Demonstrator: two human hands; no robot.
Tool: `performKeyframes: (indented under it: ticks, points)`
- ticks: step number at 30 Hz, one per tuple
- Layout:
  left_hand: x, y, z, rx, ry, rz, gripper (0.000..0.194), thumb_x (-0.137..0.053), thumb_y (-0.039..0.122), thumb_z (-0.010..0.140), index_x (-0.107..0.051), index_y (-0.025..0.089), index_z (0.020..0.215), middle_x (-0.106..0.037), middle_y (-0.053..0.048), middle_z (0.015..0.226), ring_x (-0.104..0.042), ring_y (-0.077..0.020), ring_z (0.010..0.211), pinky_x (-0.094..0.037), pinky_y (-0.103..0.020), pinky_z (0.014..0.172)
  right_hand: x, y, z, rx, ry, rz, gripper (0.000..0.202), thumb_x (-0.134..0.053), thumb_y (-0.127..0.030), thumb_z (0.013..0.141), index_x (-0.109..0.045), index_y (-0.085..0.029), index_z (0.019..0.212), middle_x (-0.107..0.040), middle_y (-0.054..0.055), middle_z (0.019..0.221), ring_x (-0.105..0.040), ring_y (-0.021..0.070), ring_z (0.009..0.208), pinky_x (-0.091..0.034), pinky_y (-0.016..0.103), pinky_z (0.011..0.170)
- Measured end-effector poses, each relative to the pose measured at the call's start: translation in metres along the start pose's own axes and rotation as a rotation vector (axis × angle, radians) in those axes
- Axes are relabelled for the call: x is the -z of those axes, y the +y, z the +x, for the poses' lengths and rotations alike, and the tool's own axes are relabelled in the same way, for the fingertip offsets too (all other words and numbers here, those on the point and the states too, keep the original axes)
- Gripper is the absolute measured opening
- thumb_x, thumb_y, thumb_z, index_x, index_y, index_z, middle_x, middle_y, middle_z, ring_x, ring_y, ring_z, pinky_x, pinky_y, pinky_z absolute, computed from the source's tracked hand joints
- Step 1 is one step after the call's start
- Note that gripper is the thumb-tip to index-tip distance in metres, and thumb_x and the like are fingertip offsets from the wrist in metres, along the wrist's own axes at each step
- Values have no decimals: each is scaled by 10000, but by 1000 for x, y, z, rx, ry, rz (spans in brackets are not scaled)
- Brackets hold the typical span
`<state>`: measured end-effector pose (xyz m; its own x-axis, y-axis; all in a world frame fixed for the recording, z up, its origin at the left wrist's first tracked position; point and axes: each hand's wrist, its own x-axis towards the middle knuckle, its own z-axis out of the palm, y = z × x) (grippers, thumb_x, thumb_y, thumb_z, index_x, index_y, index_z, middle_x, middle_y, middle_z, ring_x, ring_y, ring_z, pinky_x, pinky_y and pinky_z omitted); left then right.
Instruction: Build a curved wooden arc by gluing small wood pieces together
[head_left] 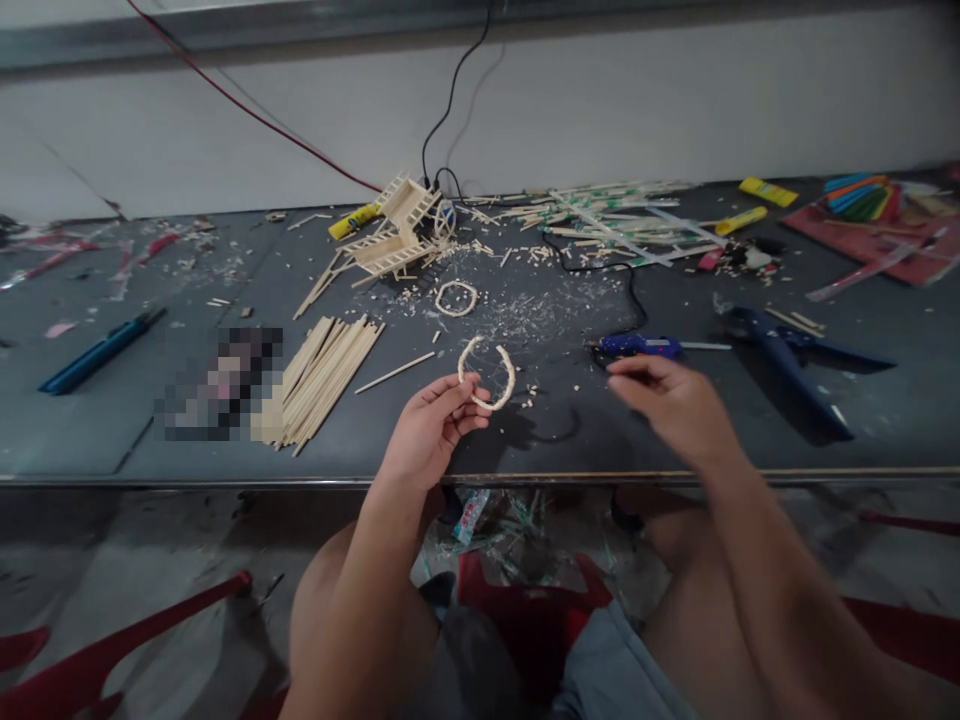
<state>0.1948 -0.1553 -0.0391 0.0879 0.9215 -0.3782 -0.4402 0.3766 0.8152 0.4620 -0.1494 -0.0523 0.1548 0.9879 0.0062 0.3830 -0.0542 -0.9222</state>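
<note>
My left hand (439, 425) pinches a pale, unfinished-looking ring (507, 380) with a gap at its top, held above the table's front part. Thin glue-like strands cross the ring's inside. To the right, my right hand (671, 405) is raised with thumb and fingertips together; whatever is between them, if anything, is too small to make out. Just beyond it lies a blue glue gun (640, 346). A closed pale ring (456, 299) rests on the table behind the held one. Left of my left hand are a single stick (395, 372) and a pile of sticks (330, 380).
A small wooden model (397, 235) stands at the back near yellow tubes. Sticks with green marks (615, 225) lie behind. Blue pliers-like tool (795, 370) is at right, a teal tool (101, 352) at left. Black cables and scraps lie on the dark table (570, 440).
</note>
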Motion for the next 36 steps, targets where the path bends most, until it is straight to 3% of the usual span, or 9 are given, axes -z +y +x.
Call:
performKeyframes:
  ticks: [3, 7, 18, 23, 28, 36]
  points:
    - [0, 0, 1, 1, 1, 1, 118, -649, 164, 804, -666, 98, 900, -697, -31, 744, -648, -83, 591, -565, -174, 560, -37, -6, -11, 191, -212, -208, 137, -662, -283, 762, -716, -240, 879, -698, 37, 948, -611, 213, 891, -425, 375, 825]
    - [-1, 0, 0, 5, 1, 4, 128, -652, 173, 803, -666, 102, 908, -697, -30, 743, -646, -82, 587, -563, -177, 565, -67, -1, -15, 240, -228, -426, 200, -649, -268, 788, -705, -273, 980, -681, 40, 988, -576, 263, 989, -352, 445, 878]
    - [-2, -3, -3, 1, -29, 9, 152, -669, 187, 789, -662, 102, 915, -703, -35, 759, -643, -84, 597, -560, -185, 580, -72, -1, -13, 261, -198, -532, 137, -579, -286, 851, -708, -267, 894, -684, 38, 959, -561, 266, 970, -336, 412, 822]
    - [-5, -8, -2, -7, -46, 25, 185, -699, 224, 767, -660, 109, 906, -698, -32, 756, -641, -89, 606, -553, -195, 586, -64, 2, -14, 234, -206, -312, 149, -549, -283, 854, -675, -225, 905, -680, 47, 953, -582, 222, 919, -392, 391, 838]
    - [-9, -13, -1, 12, -79, 92, 210, -718, 249, 746, -663, 117, 900, -695, -28, 752, -640, -102, 616, -542, -219, 597, -49, 2, -12, -28, -191, 34, 214, -594, -384, 816, -648, -207, 925, -654, 24, 820, -550, 148, 684, -431, 298, 654]
    - [-17, -23, -2, 18, -108, 272, 207, -679, 254, 768, -658, 134, 935, -701, -33, 768, -621, -99, 610, -525, -247, 633, -38, 2, -11, -150, -197, 390, 278, -704, -380, 740, -673, -207, 955, -670, 14, 827, -589, 124, 713, -490, 285, 716]
